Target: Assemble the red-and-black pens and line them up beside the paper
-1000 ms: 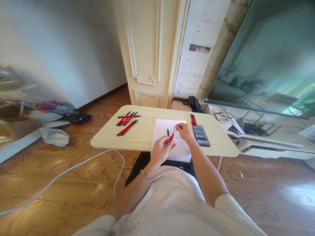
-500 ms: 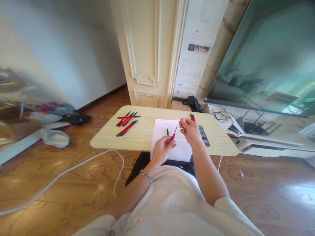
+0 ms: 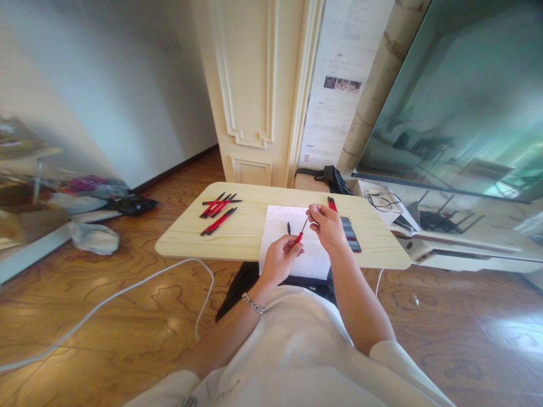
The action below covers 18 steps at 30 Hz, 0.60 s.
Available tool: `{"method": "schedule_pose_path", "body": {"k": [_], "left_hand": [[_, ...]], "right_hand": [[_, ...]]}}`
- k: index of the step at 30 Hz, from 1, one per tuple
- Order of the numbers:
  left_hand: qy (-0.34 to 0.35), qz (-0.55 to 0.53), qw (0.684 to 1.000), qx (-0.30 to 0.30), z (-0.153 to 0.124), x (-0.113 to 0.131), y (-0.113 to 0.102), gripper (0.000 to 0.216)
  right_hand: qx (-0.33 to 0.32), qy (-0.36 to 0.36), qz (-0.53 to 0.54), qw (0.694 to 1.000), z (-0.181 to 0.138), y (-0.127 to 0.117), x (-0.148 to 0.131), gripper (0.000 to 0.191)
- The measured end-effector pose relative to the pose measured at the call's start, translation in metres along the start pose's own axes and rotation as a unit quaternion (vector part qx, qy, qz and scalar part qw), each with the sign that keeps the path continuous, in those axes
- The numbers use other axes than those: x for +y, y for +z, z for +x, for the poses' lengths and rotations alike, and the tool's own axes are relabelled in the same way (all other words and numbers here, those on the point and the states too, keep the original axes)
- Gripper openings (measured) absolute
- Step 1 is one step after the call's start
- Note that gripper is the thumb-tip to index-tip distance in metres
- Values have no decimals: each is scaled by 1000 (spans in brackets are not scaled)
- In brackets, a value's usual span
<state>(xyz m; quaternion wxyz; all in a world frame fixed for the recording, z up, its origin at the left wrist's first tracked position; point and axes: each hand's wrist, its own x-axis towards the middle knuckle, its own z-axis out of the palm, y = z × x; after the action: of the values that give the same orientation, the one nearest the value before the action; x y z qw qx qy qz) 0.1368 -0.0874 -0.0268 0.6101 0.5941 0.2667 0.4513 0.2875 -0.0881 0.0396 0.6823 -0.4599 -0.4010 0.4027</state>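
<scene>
Head view | red barrel (image 3: 300, 237) pinched above paper (image 3: 313, 251) by left hand (image 3: 280, 258), fingers closed | right hand (image 3: 329, 227) poised at tip of thin dark rod (image 3: 304, 224), fingertips bunched, hold unclear | rod could be bent or dropped if pulled askew

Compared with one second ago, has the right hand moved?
Yes: the right hand has shifted rightward relative to the white paper, now hiding part of the dark flat device.
</scene>
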Motion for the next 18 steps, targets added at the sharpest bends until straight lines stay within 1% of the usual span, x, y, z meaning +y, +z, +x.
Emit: {"method": "schedule_pose_path", "body": {"k": [6,10,15,18], "left_hand": [[0,-8,1000,5,1,0,0,32],[0,-13,1000,0,1,0,-1,33],[-8,-1,1000,-3,0,-6,-1,32],[-13,-9,1000,0,0,-8,-3,33]], "right_hand": [[-11,-12,-59,998,-4,-1,0,31],[-36,-22,-95,995,-8,-1,7,28],[-63,-17,-106,992,-15,2,19,28],[-73,-9,-114,991,-16,-1,22,28]]}}
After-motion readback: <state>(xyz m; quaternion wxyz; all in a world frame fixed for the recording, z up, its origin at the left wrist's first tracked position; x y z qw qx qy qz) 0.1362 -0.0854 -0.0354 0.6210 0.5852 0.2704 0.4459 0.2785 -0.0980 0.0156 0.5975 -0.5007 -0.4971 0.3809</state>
